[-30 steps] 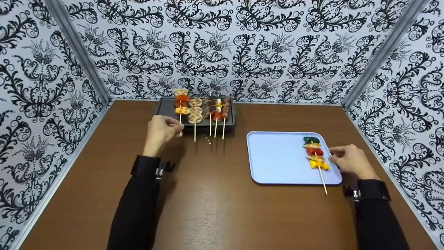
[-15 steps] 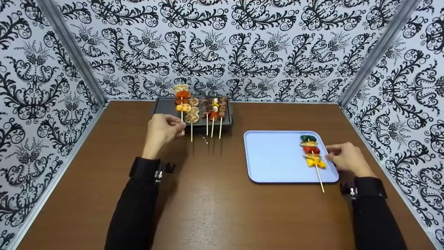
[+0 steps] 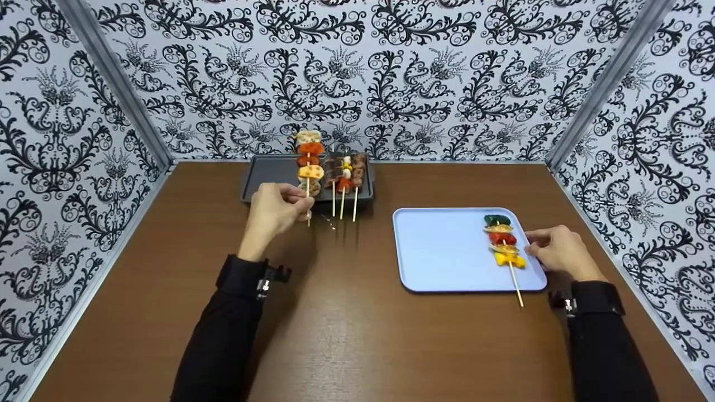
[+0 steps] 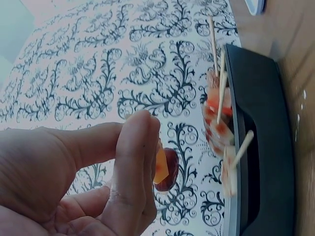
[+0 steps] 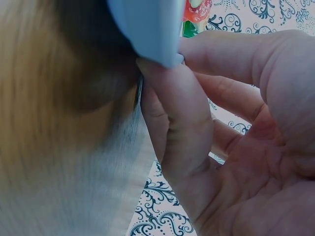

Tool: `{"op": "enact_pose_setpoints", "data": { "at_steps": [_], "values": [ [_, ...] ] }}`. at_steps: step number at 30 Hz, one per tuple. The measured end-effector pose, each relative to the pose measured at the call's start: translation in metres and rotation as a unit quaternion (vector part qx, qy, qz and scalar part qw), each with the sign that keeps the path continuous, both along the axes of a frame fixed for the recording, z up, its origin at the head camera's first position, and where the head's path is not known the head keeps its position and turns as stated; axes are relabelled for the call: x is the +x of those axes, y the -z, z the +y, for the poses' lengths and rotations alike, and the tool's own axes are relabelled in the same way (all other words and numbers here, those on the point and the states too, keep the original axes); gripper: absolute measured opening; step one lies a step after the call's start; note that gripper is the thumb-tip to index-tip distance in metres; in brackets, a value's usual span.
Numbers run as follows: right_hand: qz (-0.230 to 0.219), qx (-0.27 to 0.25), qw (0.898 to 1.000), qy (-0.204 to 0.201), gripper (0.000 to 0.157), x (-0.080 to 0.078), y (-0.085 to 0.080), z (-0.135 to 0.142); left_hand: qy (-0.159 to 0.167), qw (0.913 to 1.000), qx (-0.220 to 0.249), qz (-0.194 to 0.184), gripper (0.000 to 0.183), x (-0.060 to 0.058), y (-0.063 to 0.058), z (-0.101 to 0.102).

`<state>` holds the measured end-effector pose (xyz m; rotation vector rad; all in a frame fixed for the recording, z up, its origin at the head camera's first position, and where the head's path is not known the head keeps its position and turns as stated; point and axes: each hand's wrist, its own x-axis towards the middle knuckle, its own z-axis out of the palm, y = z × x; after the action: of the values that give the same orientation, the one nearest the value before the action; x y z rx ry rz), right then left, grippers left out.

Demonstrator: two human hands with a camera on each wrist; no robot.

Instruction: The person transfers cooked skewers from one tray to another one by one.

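Note:
My left hand [image 3: 277, 211] pinches the stick of a food skewer [image 3: 310, 172], raised upright over the dark grill pan [image 3: 273, 167]. This skewer carries a whitish slice, orange-red pieces and a yellow slice. It mostly covers a lotus-root skewer [image 3: 310, 190] behind it. In the left wrist view, fingers [image 4: 133, 162] hide its stick. On the right, my right hand [image 3: 561, 254] grips the edge of the pale blue tray [image 3: 447, 251] between thumb and fingers. Along that side of the tray lies a vegetable skewer [image 3: 504, 239] with green, red and yellow pieces, its stick overhanging the front rim.
Several other skewers lie on the pan's right half, among them a meat skewer [image 3: 358, 168] and one with red and white pieces [image 3: 346, 177]. Their sticks jut past the front rim. Patterned walls [image 3: 391, 84] enclose the brown table [image 3: 357, 335] at the back and sides.
My left hand has moved rightward with the lifted skewer, from the pan's left part to in front of the lotus-root skewer. My right hand keeps its hold on the tray.

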<state>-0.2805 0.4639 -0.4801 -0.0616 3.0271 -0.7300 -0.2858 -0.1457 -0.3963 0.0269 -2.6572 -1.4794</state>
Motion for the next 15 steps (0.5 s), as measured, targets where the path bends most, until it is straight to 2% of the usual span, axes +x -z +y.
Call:
{"op": "enact_pose_setpoints", "data": {
  "at_steps": [6,11,15],
  "values": [
    [-0.009,-0.002,1.0,0.005,0.048,-0.001,-0.002,0.0,0.04,0.9984,0.038,-0.008,0.022,0.007,-0.002,0.017],
    [-0.012,0.0,1.0,0.006,0.049,-0.001,-0.002,0.0,0.069,0.9971,0.033,0.002,0.019,0.014,-0.001,0.032],
    [-0.01,0.002,1.0,0.007,0.049,0.0,-0.002,0.0,0.086,0.9951,0.048,0.0,0.017,0.019,0.0,0.043]
  ]
}}
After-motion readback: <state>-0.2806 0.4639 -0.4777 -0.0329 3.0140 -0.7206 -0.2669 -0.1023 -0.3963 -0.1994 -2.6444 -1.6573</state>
